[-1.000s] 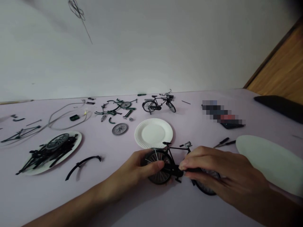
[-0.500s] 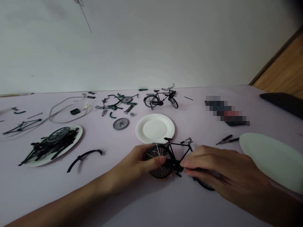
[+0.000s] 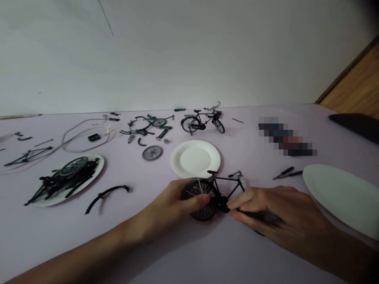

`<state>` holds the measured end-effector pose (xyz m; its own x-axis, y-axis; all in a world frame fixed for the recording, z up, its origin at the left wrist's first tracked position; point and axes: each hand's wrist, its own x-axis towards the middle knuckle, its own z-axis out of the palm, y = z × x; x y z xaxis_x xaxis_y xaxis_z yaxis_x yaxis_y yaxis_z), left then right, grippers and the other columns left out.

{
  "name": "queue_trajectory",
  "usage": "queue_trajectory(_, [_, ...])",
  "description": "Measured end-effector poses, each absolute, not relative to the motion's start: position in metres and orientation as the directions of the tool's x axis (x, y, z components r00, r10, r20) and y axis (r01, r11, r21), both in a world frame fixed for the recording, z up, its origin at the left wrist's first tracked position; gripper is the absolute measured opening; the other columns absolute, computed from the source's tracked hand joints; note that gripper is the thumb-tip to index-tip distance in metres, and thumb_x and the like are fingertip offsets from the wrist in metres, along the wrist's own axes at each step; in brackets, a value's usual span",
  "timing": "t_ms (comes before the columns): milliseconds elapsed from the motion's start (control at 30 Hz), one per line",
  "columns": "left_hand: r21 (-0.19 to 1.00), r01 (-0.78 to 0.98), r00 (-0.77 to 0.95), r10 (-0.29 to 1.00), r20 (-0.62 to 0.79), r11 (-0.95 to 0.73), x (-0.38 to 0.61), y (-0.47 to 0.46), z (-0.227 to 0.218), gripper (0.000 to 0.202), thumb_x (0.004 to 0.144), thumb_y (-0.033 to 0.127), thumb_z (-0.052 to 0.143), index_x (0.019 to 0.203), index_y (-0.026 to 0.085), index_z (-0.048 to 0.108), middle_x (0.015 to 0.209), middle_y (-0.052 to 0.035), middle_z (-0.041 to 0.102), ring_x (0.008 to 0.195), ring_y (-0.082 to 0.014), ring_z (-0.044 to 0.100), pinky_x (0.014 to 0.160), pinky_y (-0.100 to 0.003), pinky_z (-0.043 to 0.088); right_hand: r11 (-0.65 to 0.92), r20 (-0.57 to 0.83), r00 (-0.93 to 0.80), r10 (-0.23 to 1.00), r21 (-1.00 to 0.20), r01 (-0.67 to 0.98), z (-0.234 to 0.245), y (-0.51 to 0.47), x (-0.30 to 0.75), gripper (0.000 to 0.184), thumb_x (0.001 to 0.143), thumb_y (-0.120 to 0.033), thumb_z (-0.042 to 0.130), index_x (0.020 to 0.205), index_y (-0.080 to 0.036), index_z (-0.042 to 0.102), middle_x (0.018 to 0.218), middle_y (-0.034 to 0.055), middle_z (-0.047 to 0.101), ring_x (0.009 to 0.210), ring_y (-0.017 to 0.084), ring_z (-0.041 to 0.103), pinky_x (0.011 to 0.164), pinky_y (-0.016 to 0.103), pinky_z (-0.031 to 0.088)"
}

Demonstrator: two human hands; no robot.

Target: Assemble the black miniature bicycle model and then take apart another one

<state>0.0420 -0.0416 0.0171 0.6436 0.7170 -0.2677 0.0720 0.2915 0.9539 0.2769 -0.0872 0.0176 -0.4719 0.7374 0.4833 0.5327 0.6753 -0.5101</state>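
A black model bicycle stands in front of me, its saddle up and its handlebar to the right. My left hand grips its rear wheel, the thumb lying across the spokes. Close to the crank, my right hand is closed in a pinch. A thin dark piece shows between its fingers, but I cannot make out what it is. The same hand covers most of the front wheel.
Behind the bicycle lies a white paper plate, with another finished model bicycle beyond. Green bicycle parts, a loose wheel and a black mudguard lie leftward. Parts fill a left plate. Screwdrivers and a plate are right.
The view has shifted slightly. Both hands stay at the bicycle, the left on the rear wheel and the right near the crank, with the right fingers slightly repositioned.
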Motion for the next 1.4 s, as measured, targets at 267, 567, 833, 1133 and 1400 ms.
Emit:
queue_trajectory(267, [0.958, 0.056, 0.645, 0.722, -0.251, 0.283, 0.042, -0.043, 0.018, 0.027, 0.093, 0.033, 0.063, 0.110, 0.012, 0.069, 0.096, -0.0080, 0.074, 0.088, -0.0171, 0.068, 0.082, -0.025, 0.052, 0.799, 0.603, -0.542, 0.585, -0.315, 0.512, 0.020, -0.084, 0.280, 0.020, 0.095, -0.016, 0.059, 0.115, -0.019, 0.062, 0.095, 0.0024, 0.077, 0.083, 0.015, 0.075, 0.071, 0.021, 0.060])
queue_trajectory(567, [0.945, 0.033, 0.656, 0.706, -0.267, 0.327, 0.040, -0.042, 0.015, 0.025, 0.094, 0.031, 0.062, 0.106, 0.011, 0.068, 0.098, -0.0099, 0.074, 0.090, -0.0192, 0.069, 0.085, -0.028, 0.052, 0.742, 0.453, -0.590, 0.669, -0.450, 0.496, 0.033, -0.081, 0.282, 0.022, 0.100, -0.020, 0.050, 0.114, -0.017, 0.066, 0.097, 0.0026, 0.078, 0.085, 0.012, 0.075, 0.075, 0.016, 0.060])
queue_trajectory(833, [0.946, 0.065, 0.634, 0.719, -0.285, 0.318, 0.042, -0.043, 0.019, 0.025, 0.092, 0.033, 0.064, 0.103, 0.011, 0.069, 0.090, -0.0078, 0.074, 0.084, -0.0176, 0.069, 0.078, -0.025, 0.053, 0.739, 0.522, -0.527, 0.671, -0.419, 0.527, 0.028, -0.083, 0.277, 0.020, 0.099, -0.030, 0.053, 0.099, -0.017, 0.069, 0.084, 0.0021, 0.077, 0.073, 0.014, 0.075, 0.063, 0.019, 0.059])
queue_trajectory(1133, [0.970, 0.130, 0.595, 0.767, -0.241, 0.204, 0.042, -0.046, 0.017, 0.029, 0.092, 0.038, 0.063, 0.107, 0.014, 0.067, 0.104, -0.0073, 0.072, 0.093, -0.0192, 0.066, 0.081, -0.026, 0.051, 0.679, 0.585, -0.371, 0.721, -0.494, 0.543, 0.033, -0.087, 0.270, 0.012, 0.095, -0.031, 0.060, 0.099, -0.024, 0.070, 0.088, -0.0023, 0.079, 0.074, 0.012, 0.075, 0.066, 0.018, 0.058])
queue_trajectory(1400, [0.967, 0.167, 0.566, 0.784, -0.255, 0.194, 0.042, -0.046, 0.018, 0.031, 0.091, 0.041, 0.064, 0.108, 0.015, 0.066, 0.104, -0.0066, 0.071, 0.097, -0.0220, 0.064, 0.083, -0.028, 0.049, 0.660, 0.543, -0.387, 0.745, -0.516, 0.546, 0.030, -0.083, 0.265, 0.015, 0.097, -0.030, 0.057, 0.094, -0.024, 0.070, 0.079, -0.0018, 0.077, 0.065, 0.013, 0.073, 0.061, 0.019, 0.058])
